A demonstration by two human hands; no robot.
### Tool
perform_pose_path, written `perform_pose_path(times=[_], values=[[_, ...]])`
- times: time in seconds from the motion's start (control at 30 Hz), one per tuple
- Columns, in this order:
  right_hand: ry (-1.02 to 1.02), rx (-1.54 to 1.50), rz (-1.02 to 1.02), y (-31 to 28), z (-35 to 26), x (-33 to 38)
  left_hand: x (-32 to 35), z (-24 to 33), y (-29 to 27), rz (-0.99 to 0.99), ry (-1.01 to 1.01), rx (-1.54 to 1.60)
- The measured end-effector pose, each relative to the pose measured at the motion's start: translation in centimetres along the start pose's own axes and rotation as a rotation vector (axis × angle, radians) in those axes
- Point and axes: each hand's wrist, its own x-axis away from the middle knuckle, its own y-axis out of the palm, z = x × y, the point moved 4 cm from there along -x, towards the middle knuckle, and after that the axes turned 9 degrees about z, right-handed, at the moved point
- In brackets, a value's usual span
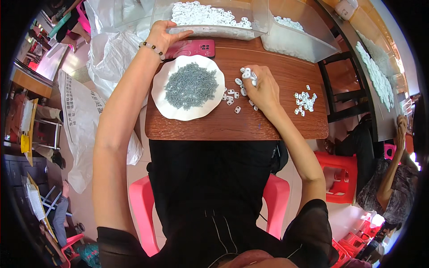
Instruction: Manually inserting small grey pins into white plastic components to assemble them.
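My left hand (161, 35) reaches to the far left of the wooden table (268, 125) and grips the near edge of a clear plastic bin (259, 27) filled with small white plastic pieces. My right hand (259, 87) is closed on a cluster of the same white pieces (247, 76), above a few loose ones (231, 98) on the table. Between my hands lies a white plate (161, 100) heaped with small grey screws (191, 85).
A red phone (196, 48) lies behind the plate. A small pile of white pieces (304, 102) sits at the right. A second clear bin (304, 38) stands at the back right. White sacks (85, 120) lie left; another person (393, 178) sits right by red stools.
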Motion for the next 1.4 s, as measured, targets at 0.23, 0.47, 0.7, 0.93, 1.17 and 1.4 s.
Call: perform_pose_path(times=[0.23, 0.47, 0.7, 0.93, 1.17, 1.4], values=[[-0.074, 0.024, 0.018, 0.5, -0.1, 0.7, -0.3, 0.3, -0.2, -0.024, 0.007, -0.043], [-0.07, -0.063, -0.059, -0.3, 0.6, 0.4, -0.1, 0.0, 0.0, -0.016, 0.016, -0.016], [0.186, -0.662, -0.233, -1.1, 0.5, -0.8, -0.1, 0.0, -0.1, 0.014, 0.026, -0.002], [0.248, -0.666, -0.517, -2.4, 0.4, -2.5, -0.6, -0.1, -0.2, 0.007, 0.052, -0.028], [0.317, -0.702, -0.371, -3.8, -1.0, -4.6, -1.9, 0.5, -1.1, 0.053, -0.033, 0.024], [0.119, -0.509, -0.278, -5.7, -5.1, -11.5, -0.3, -0.9, -1.2, 0.085, 0.084, -0.066]])
